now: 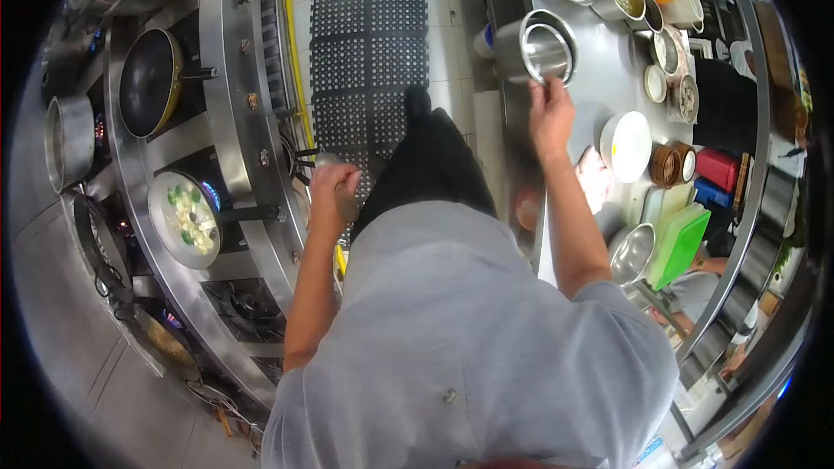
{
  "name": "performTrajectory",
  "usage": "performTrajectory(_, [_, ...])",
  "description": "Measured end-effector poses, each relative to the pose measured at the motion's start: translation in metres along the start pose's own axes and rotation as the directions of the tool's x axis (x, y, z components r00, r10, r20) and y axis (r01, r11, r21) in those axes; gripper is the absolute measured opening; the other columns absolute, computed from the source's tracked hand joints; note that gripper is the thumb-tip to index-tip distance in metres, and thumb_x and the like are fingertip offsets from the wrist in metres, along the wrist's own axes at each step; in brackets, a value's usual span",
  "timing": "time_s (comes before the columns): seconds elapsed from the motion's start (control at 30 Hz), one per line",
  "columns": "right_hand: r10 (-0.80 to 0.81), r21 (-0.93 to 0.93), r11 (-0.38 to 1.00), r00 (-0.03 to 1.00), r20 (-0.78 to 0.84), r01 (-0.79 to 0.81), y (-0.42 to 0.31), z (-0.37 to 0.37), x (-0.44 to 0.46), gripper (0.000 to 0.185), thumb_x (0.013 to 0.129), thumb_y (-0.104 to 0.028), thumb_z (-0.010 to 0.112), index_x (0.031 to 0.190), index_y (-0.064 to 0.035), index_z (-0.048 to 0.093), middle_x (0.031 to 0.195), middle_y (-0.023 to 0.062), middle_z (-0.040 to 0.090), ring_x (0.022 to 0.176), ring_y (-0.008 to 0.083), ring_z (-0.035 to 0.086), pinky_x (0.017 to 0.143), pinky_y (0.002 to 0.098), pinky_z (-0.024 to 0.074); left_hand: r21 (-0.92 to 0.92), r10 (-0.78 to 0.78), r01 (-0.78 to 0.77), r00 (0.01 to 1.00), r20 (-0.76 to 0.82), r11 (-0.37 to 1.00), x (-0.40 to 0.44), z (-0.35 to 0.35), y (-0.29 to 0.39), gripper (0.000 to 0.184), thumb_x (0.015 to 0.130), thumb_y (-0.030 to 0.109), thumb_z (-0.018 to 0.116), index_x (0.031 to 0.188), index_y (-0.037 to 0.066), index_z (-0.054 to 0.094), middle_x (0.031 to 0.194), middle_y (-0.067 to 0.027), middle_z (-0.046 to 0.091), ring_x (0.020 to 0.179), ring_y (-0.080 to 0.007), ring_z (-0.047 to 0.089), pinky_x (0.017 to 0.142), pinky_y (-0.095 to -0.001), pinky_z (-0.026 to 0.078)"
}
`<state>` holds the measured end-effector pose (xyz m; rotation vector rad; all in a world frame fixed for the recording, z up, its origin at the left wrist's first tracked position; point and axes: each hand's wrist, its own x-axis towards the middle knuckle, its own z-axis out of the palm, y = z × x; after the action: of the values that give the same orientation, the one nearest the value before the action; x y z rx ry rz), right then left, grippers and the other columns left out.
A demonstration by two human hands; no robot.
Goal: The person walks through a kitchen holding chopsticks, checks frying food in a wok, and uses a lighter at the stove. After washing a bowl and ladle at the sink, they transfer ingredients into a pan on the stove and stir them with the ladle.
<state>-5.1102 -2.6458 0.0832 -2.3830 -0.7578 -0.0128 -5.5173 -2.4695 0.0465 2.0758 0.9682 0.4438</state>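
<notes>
My right hand pinches the rim of a shiny metal container at the edge of the steel counter on the right. This container sits tilted inside or against a larger metal one, and I cannot tell which. Closed in a fist, my left hand is beside the stove front, around a utensil with a brownish handle; its kind is unclear. Left of that hand, a pan with green florets and pale pieces sits over a blue flame. Behind it stands a dark empty wok.
A steel pot and a pan of brownish contents stand on the far burners. The counter carries a white bowl, a metal bowl and a green board. A black mat covers the floor. Another person works at right.
</notes>
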Motion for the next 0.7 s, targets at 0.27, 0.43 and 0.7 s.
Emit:
performTrajectory(0.27, [0.052,0.253,0.963,0.984,0.173,-0.095,-0.032,0.164,0.087,0.023,0.1,-0.018,0.074,0.11,0.0021,0.07,0.087,0.0179,0.073,0.074,0.0262,0.071,0.072,0.0372,0.0552,0.037,-0.128,0.125,0.987,0.097,0.991,0.046,0.013,-0.043,0.018,0.081,0.0,0.083,0.095,0.008,0.075,0.097,-0.0083,0.072,0.095,-0.0314,0.065,0.091,-0.0425,0.049])
performTrajectory(0.43, [0.323,0.269,0.912,0.946,-0.01,-0.309,-0.009,0.267,0.24,0.031,0.103,-0.026,0.071,0.112,0.0037,0.067,0.089,0.0161,0.075,0.079,0.024,0.073,0.074,0.0375,0.0563,-0.038,-0.313,0.313,0.95,0.014,0.949,0.119,0.016,-0.029,0.02,0.083,-0.011,0.076,0.098,0.002,0.073,0.099,-0.0148,0.069,0.091,-0.0313,0.067,0.082,-0.0386,0.055])
performTrajectory(0.7, [0.521,0.159,0.849,0.752,-0.405,-0.503,0.074,0.378,0.451,0.048,0.113,-0.034,0.05,0.143,0.0022,0.06,0.143,0.0256,0.064,0.126,0.0393,0.065,0.108,0.0479,0.0493,-0.112,-0.411,0.415,0.91,0.058,0.903,0.218,0.04,-0.048,0.019,0.086,-0.01,0.074,0.101,0.001,0.073,0.103,-0.0161,0.072,0.101,-0.0333,0.067,0.089,-0.0396,0.054])
